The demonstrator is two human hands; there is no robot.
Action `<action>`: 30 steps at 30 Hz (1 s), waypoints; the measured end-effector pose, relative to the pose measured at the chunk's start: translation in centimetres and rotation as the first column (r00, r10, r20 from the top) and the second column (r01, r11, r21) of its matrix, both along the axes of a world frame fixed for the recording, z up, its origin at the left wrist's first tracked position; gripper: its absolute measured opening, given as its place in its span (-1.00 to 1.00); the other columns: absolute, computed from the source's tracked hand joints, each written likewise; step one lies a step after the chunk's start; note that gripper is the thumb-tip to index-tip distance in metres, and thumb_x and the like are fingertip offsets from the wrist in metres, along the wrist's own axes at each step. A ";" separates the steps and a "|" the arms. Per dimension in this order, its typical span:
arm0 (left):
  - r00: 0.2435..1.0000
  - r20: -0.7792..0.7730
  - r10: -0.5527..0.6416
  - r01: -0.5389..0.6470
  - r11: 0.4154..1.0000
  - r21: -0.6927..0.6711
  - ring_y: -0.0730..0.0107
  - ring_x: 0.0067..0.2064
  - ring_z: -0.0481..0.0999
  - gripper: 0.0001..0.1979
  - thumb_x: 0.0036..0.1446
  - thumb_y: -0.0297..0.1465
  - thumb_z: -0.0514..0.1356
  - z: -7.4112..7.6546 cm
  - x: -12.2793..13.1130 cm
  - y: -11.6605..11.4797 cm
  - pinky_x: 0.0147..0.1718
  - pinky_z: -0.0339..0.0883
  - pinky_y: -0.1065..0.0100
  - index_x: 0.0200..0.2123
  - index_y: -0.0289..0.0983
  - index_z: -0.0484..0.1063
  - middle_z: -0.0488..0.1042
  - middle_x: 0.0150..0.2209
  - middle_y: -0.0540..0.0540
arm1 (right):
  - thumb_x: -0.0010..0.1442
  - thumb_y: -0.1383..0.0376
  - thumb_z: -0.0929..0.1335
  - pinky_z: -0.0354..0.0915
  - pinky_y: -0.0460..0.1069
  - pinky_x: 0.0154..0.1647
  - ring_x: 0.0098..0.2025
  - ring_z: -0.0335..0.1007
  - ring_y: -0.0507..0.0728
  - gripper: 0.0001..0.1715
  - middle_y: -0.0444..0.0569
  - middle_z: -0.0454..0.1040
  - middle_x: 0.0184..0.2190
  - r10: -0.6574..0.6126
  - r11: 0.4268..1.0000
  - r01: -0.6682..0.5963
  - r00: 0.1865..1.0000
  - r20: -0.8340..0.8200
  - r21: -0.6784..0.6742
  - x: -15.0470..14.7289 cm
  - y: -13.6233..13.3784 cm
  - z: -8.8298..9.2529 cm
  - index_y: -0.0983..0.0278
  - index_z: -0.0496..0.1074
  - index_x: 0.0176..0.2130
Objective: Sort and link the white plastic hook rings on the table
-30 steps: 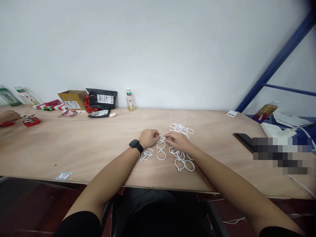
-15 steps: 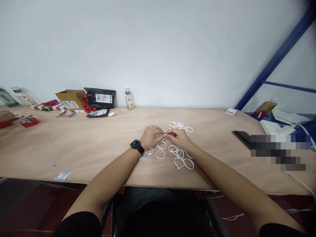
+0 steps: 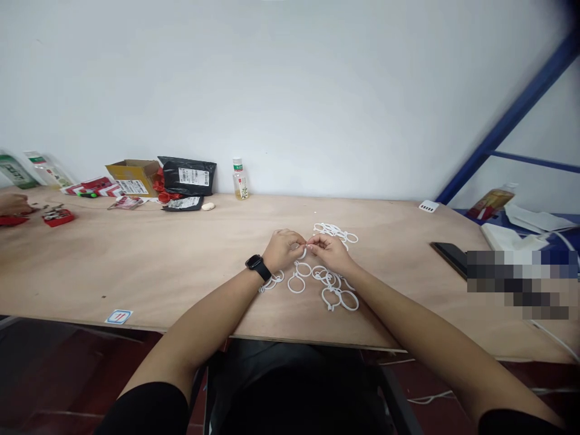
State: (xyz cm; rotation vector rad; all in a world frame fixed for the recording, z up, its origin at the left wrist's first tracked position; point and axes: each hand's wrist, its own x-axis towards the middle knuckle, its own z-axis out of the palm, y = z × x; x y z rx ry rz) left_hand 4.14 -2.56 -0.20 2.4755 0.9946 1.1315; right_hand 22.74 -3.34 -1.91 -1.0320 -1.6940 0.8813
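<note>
Leaning farther right, paired white rings [image 3: 296,274]

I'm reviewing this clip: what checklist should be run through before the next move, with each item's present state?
1. Left hand closed on the thin, white, plastic-looking ring: ok, fingertips pinch it.
2. Right hand meeting it there: ok, its fingertips touch the left hand's.
3. Pinched ring's fastening seated: cannot tell, fingers cover it.
4. Pair of white round rings just below the hands lying on the pale wooden table: ok.
5. White rings beside the left wrist fully visible: not ok, the wrist with its black square-faced watch hides part.
6. Clear bottle with white cap upright, away from both hands: ok.
</note>
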 end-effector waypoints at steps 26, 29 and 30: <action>0.997 -0.039 -0.063 0.059 0.993 -0.106 0.41 -0.29 0.53 -0.86 0.12 -0.38 0.21 -0.3 -1.0 0.5 -0.22 0.35 0.40 -0.28 -0.27 0.56 0.60 -0.33 -0.05 | 0.17 0.25 0.37 0.32 -0.01 -0.31 -0.37 0.43 0.09 -0.84 -0.05 0.57 -0.35 -0.131 0.933 -0.020 0.911 0.390 0.360 0.5 -0.7 1.1 0.20 0.55 -0.24; 0.998 0.037 -0.050 0.053 0.996 -0.069 0.40 -0.32 0.53 -0.86 0.13 -0.32 0.26 -0.4 -0.7 0.5 -0.24 0.36 0.38 -0.32 -0.25 0.57 0.60 -0.35 -0.05 | 0.17 0.27 0.37 0.33 -0.02 -0.34 -0.38 0.45 0.09 -0.85 -0.06 0.59 -0.39 -0.161 0.939 0.044 0.933 0.323 0.342 0.3 -0.7 0.9 0.20 0.57 -0.26; 0.996 0.067 -0.052 0.056 0.996 -0.068 0.40 -0.32 0.54 -0.87 0.12 -0.32 0.27 -0.4 -0.6 0.5 -0.24 0.36 0.38 -0.32 -0.25 0.57 0.61 -0.35 -0.06 | 0.17 0.27 0.37 0.33 -0.02 -0.35 -0.38 0.46 0.09 -0.84 -0.06 0.59 -0.39 -0.166 0.940 0.060 0.940 0.299 0.336 0.3 -0.7 0.9 0.20 0.57 -0.26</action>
